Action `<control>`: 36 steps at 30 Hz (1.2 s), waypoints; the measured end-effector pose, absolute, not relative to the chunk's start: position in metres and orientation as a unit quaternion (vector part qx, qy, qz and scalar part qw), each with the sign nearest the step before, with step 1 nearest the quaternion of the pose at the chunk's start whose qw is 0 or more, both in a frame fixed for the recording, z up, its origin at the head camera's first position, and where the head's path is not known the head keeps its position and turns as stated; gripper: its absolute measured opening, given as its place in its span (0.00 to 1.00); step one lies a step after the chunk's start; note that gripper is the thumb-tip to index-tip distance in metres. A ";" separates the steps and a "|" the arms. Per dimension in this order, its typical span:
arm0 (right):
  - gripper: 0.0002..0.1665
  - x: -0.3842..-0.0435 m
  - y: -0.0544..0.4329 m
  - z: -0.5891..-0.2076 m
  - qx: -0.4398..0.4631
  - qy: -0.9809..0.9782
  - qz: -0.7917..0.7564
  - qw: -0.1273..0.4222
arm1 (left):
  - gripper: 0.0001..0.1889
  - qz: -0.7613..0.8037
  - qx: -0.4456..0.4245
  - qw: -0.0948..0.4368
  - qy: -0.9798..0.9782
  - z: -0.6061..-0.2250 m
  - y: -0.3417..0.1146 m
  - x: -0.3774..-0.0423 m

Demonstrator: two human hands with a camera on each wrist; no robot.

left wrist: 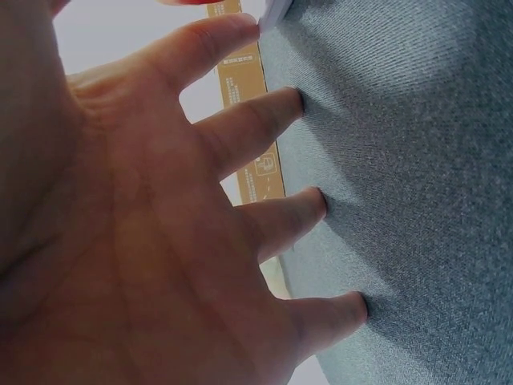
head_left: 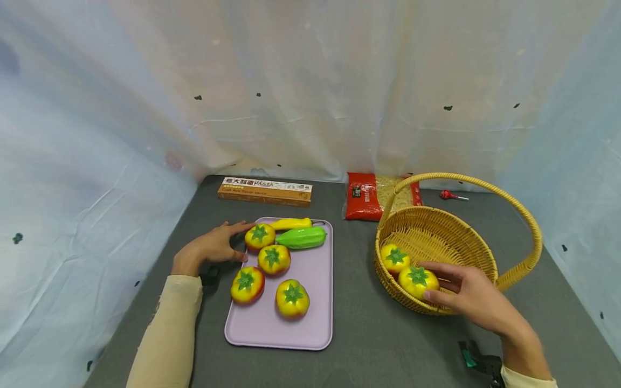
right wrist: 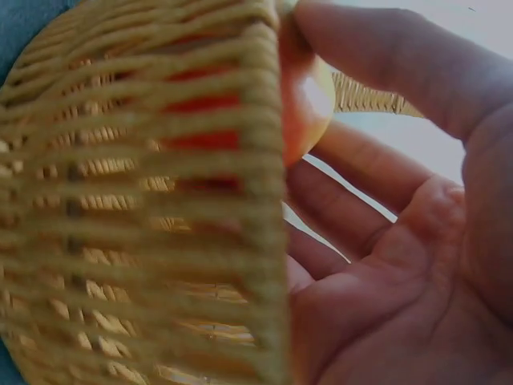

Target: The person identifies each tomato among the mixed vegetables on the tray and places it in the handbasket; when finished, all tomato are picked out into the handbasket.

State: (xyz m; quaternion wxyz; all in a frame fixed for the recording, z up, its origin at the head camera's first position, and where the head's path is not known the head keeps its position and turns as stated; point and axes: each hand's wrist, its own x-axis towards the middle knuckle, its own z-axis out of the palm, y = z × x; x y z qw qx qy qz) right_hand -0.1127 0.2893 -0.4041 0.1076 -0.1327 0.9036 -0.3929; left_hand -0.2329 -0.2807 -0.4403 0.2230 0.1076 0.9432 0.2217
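Observation:
My right hand (head_left: 477, 296) reaches over the near rim of the wicker basket (head_left: 485, 261). Its thumb and fingers hold a yellow-red persimmon (head_left: 418, 281) with a green leafy top. Beside that fruit in the basket lies another persimmon (head_left: 394, 257). In the right wrist view, the woven wall partly hides the held persimmon (right wrist: 309, 112). At the left edge of the lilac tray (head_left: 317, 318) is my left hand (head_left: 218, 242), fingers spread. The left wrist view has its fingertips (left wrist: 309, 204) down at the dark tabletop, one at the tray's edge. Several persimmons (head_left: 274, 260) lie on the tray.
A green pepper-like vegetable (head_left: 302, 237) and a yellow chili pepper (head_left: 291, 223) lie at the tray's back. Behind stand a pasta box (head_left: 264, 193) and a red pasta bag (head_left: 361, 196). A red lollipop (head_left: 448, 194) lies behind the basket, whose tall handle (head_left: 536, 237) arches up.

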 end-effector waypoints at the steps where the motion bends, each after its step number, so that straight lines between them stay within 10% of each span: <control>1: 0.32 -0.114 0.287 -0.405 -0.135 0.904 -0.392 0.104 | 0.50 0.221 0.108 0.223 0.943 -0.440 -0.281 -0.233; 36: 0.36 -0.111 0.271 -0.398 -0.159 0.897 -0.412 -0.003 | 0.50 0.227 0.109 0.223 0.942 -0.440 -0.280 -0.232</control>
